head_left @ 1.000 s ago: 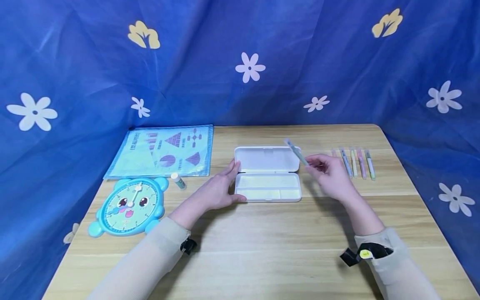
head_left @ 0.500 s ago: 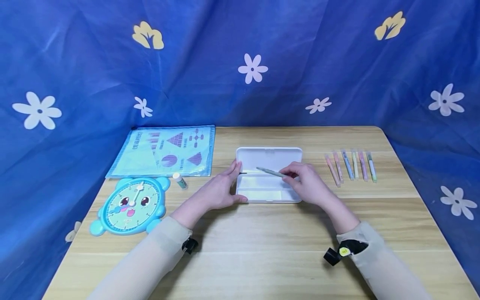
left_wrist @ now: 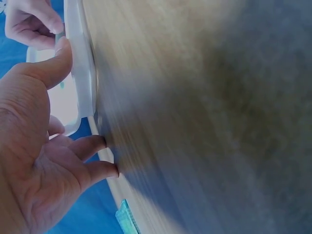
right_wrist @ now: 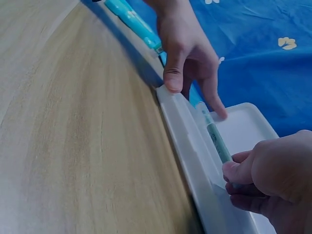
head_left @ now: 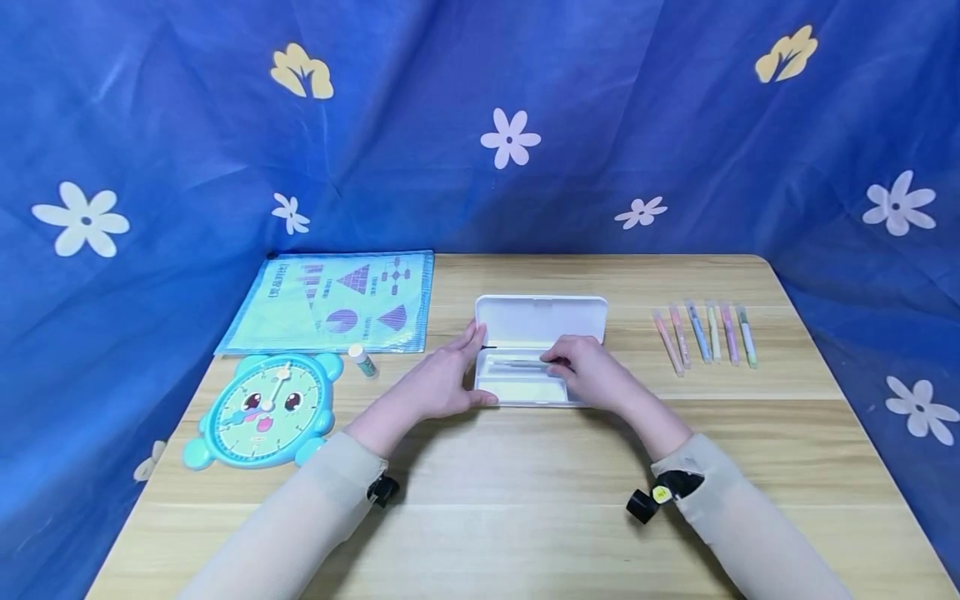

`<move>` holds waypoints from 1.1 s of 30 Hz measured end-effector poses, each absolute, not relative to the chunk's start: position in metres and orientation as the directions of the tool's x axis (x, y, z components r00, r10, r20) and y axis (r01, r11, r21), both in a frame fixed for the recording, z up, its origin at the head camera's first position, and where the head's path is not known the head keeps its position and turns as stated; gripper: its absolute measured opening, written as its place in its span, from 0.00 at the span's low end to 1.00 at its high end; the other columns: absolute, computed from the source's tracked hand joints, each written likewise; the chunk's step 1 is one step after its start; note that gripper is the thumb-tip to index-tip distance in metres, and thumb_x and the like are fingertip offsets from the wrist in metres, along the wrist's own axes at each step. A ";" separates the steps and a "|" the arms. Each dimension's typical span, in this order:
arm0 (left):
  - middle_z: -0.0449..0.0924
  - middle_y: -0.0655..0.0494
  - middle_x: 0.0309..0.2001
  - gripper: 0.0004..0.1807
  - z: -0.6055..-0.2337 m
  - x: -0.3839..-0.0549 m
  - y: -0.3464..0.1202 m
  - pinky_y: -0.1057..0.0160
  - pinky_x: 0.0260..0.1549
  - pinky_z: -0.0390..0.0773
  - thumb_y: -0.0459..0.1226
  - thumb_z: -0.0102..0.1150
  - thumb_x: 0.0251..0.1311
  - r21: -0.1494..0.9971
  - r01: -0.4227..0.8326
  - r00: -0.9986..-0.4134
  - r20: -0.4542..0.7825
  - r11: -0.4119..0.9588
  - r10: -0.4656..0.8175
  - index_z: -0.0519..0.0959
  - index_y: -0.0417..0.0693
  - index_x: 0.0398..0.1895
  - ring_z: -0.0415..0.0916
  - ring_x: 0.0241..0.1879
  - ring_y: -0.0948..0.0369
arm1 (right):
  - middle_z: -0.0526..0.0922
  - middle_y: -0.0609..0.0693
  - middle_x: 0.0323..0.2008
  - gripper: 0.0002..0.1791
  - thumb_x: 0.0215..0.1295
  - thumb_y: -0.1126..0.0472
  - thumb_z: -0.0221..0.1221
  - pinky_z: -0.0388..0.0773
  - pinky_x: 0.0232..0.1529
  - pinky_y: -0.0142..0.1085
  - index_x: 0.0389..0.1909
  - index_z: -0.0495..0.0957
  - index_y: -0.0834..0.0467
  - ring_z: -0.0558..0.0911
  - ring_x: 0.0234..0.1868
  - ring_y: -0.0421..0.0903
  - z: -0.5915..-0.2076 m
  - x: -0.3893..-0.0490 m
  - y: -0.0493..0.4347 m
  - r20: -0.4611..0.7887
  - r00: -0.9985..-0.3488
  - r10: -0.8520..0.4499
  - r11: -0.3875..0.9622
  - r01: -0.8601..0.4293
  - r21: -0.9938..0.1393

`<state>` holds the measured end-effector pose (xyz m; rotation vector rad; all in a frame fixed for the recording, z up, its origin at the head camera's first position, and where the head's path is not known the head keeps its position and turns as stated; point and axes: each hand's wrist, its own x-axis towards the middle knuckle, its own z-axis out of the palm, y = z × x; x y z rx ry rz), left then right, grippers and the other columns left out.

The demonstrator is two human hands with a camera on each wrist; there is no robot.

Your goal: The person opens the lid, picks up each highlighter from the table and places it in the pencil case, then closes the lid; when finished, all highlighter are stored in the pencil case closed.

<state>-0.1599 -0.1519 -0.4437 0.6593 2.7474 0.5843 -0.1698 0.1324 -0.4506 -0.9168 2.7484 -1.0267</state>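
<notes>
A white pencil case (head_left: 525,392) lies with its lid (head_left: 542,321) raised, in the middle of the table. My left hand (head_left: 442,383) rests at the case's left end, fingers spread, the thumb at the front corner and the forefinger by the hinge. My right hand (head_left: 592,372) pinches a slim grey-green marker pen (right_wrist: 218,139) near one end. In the head view the pen lies lengthwise over the case's rear compartment, its other end pointing left. Whether it touches the compartment floor I cannot tell. The right fingers hide part of the pen and the case's right end.
Several pastel marker pens (head_left: 712,333) lie side by side on the right of the table. To the left are a blue toy clock (head_left: 262,412), a small glue stick (head_left: 363,362) and a light-blue printed pouch (head_left: 330,304). A blue flowered cloth (head_left: 420,125) hangs behind.
My right hand has carried the pen leftward from beside the case and lowered it into the rear compartment, turning it lengthwise. My left hand has stayed at the case's left end.
</notes>
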 end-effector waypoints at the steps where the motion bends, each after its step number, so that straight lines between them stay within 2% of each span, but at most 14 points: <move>1: 0.38 0.42 0.84 0.69 -0.444 -0.160 -0.152 0.44 0.76 0.60 0.62 0.76 0.55 0.437 0.376 -0.866 -0.149 0.817 0.478 0.42 0.45 0.87 0.58 0.77 0.37 | 0.89 0.54 0.43 0.10 0.70 0.71 0.67 0.85 0.49 0.45 0.49 0.89 0.65 0.86 0.44 0.47 -0.451 -0.170 0.132 0.131 -0.822 -0.553 0.606 -0.506 -0.614; 12: 0.39 0.44 0.84 0.69 -0.444 -0.159 -0.152 0.46 0.76 0.61 0.65 0.75 0.54 0.420 0.362 -0.875 -0.155 0.832 0.459 0.42 0.47 0.87 0.57 0.77 0.39 | 0.90 0.52 0.44 0.08 0.73 0.70 0.65 0.84 0.53 0.46 0.49 0.89 0.62 0.87 0.47 0.48 -0.454 -0.172 0.128 0.098 -0.809 -0.579 0.613 -0.512 -0.602; 19: 0.39 0.44 0.84 0.70 -0.444 -0.159 -0.152 0.46 0.76 0.60 0.64 0.76 0.54 0.423 0.360 -0.876 -0.155 0.832 0.457 0.42 0.47 0.87 0.57 0.77 0.39 | 0.89 0.51 0.42 0.07 0.72 0.70 0.65 0.85 0.50 0.42 0.47 0.89 0.63 0.86 0.44 0.44 -0.454 -0.173 0.130 0.104 -0.809 -0.578 0.609 -0.513 -0.605; 33: 0.40 0.42 0.84 0.70 -0.444 -0.159 -0.152 0.45 0.76 0.59 0.64 0.77 0.53 0.433 0.369 -0.873 -0.143 0.822 0.467 0.43 0.45 0.86 0.58 0.77 0.37 | 0.89 0.51 0.41 0.08 0.71 0.70 0.66 0.86 0.49 0.47 0.48 0.88 0.65 0.87 0.43 0.48 -0.439 -0.168 0.167 0.182 -0.855 -0.486 0.577 -0.469 -0.669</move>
